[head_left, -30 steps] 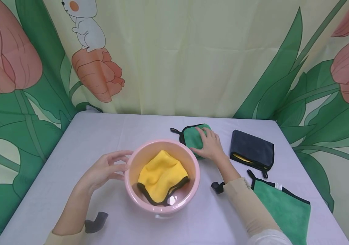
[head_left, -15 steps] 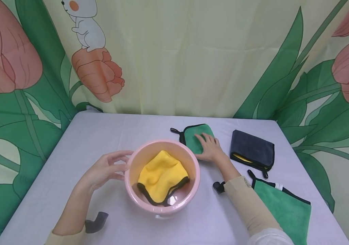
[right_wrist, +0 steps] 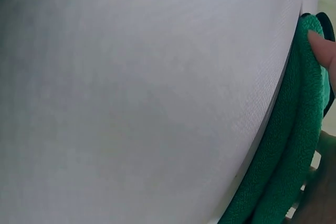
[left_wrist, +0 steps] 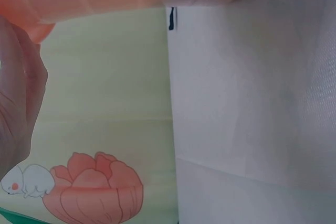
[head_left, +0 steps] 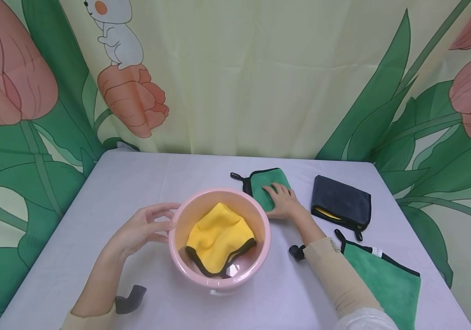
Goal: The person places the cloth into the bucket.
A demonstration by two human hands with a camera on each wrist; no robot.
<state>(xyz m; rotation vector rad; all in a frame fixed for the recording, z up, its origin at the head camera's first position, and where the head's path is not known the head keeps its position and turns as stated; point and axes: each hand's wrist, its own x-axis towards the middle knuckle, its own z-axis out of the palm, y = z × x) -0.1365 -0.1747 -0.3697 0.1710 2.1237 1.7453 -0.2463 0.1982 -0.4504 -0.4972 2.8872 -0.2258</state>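
I have the right hand resting on the folded green cloth, which lies toward the far edge of the counter, right of its middle; the fingers are spread and slightly bent, touching its top rather than wrapped round it, with much of the cloth lying beyond and to the left of them. On the right wrist feed, the thumb touches the fold, well apart from the other fingers. The left hand, fingers loosely curved and apart, rests at the left side of the pink bucket near the counter's middle, with the yellow cloth inside. The dark folded cloth sits toward the far right corner, and the flat green cloth, partly hidden by the right sleeve, lies toward the near right corner
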